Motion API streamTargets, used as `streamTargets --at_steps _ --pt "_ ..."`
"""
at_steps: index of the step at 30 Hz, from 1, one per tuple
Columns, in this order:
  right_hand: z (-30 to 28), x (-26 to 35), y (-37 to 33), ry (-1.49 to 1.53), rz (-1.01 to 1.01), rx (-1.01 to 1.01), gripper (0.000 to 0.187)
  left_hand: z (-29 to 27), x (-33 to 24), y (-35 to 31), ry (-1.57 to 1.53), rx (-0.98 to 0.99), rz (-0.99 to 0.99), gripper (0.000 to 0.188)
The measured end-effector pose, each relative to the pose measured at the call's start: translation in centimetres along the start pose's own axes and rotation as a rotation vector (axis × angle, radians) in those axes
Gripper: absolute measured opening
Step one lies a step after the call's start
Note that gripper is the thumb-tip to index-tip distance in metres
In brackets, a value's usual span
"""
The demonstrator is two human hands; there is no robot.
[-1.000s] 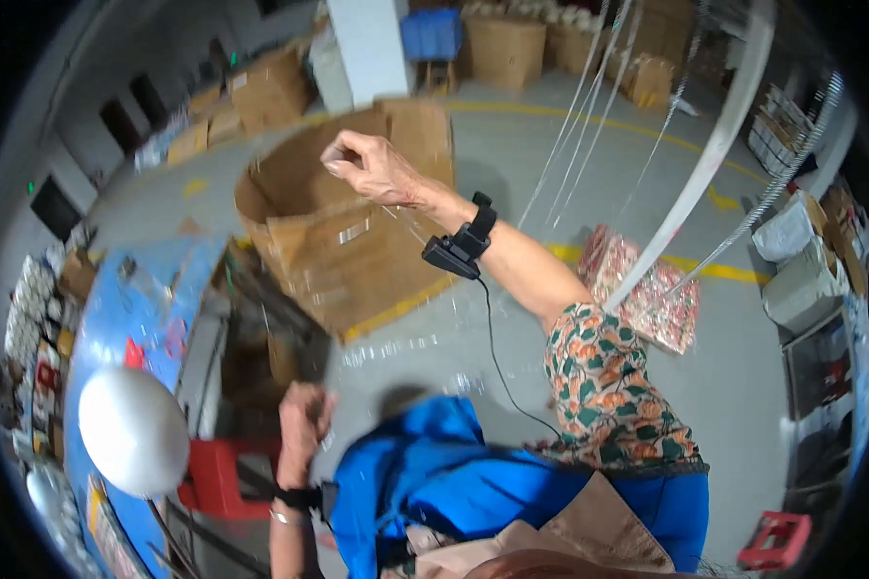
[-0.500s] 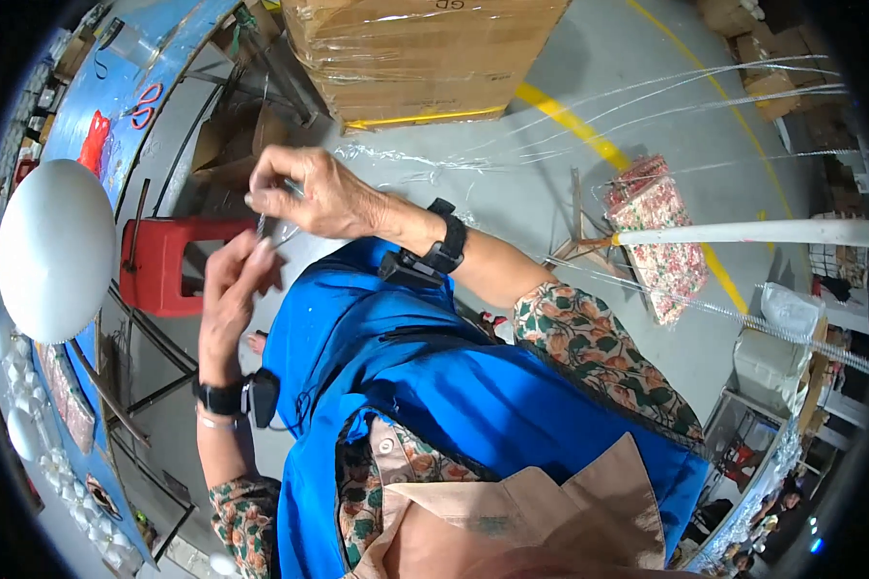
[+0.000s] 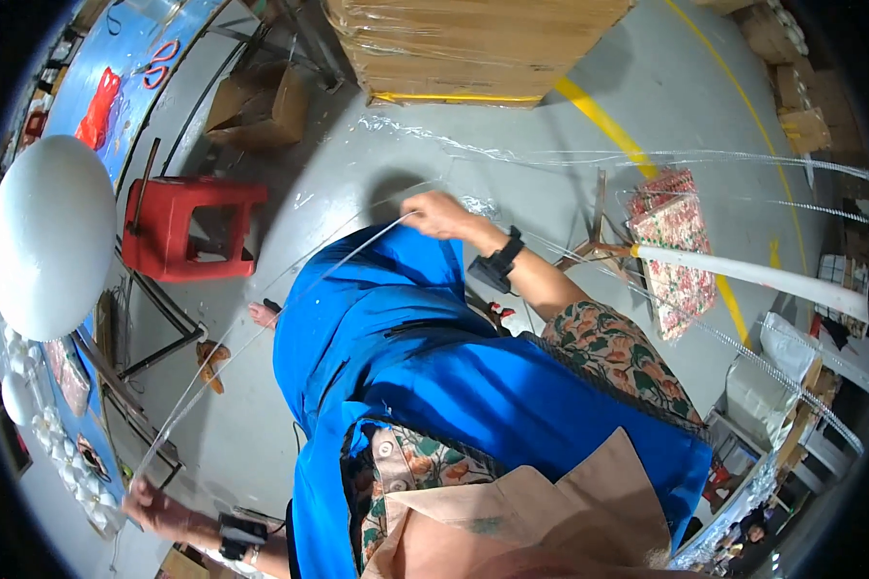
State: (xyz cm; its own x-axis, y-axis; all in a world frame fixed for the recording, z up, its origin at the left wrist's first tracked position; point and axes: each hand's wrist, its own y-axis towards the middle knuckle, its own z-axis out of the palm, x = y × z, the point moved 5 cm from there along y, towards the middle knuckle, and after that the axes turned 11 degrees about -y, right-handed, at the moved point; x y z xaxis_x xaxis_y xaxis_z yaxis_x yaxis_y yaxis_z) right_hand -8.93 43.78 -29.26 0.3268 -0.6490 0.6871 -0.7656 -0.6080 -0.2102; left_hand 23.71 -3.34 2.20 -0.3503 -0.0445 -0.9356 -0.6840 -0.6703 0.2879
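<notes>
Thin silvery strands (image 3: pixel 367 241) stretch taut, slanting across the front of my blue apron (image 3: pixel 406 357) from one hand to the other. My right hand (image 3: pixel 439 214) is closed around their upper end, above the apron's far part. Down at the lower left, my left hand (image 3: pixel 159 510) is closed on the other end, beside the table with white pieces. A short tail of strand hangs below the left hand. Black bands with small boxes sit on both wrists.
A large white egg-shaped form (image 3: pixel 50 236) stands at the left by the blue table (image 3: pixel 130 82), which holds red scissors (image 3: pixel 161 66). Nearby is a red stool (image 3: pixel 188 227). A wrapped carton (image 3: pixel 473 53) stands ahead. More strands and a white pole (image 3: pixel 753 270) extend on the right.
My hands were close together near the red stool. Now they are far apart: the left has swung down to the lower left, the right moved rightward, with the strands drawn out between them.
</notes>
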Motion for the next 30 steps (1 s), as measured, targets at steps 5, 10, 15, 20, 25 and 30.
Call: streamTargets --at_steps 5,10,15,20,25,30 --pt "-0.5 -10.6 -0.8 0.207 0.232 -0.325 0.012 -19.0 -7.3 -2.4 -0.013 0.237 0.206 0.024" --pt "-3.5 -14.4 -0.1 0.314 0.260 -0.470 0.015 -22.6 -8.3 -3.5 0.217 0.105 0.224 0.021" --pt "-11.3 -7.0 1.0 0.200 0.364 -0.376 0.028 -21.6 -9.5 -3.8 0.452 -0.011 0.224 0.020" --pt "-21.2 2.8 -0.8 0.415 0.055 -0.518 0.031 -10.2 -6.1 -1.4 0.603 -0.109 0.238 0.019" --pt "-28.0 11.6 -0.6 0.387 -0.246 -0.600 0.042 -0.8 -7.1 -3.2 1.275 -0.421 0.247 0.029" --pt "-31.6 21.0 -2.1 0.350 -0.455 -0.570 0.043 8.2 -1.4 -2.5 0.447 0.202 0.159 0.029"
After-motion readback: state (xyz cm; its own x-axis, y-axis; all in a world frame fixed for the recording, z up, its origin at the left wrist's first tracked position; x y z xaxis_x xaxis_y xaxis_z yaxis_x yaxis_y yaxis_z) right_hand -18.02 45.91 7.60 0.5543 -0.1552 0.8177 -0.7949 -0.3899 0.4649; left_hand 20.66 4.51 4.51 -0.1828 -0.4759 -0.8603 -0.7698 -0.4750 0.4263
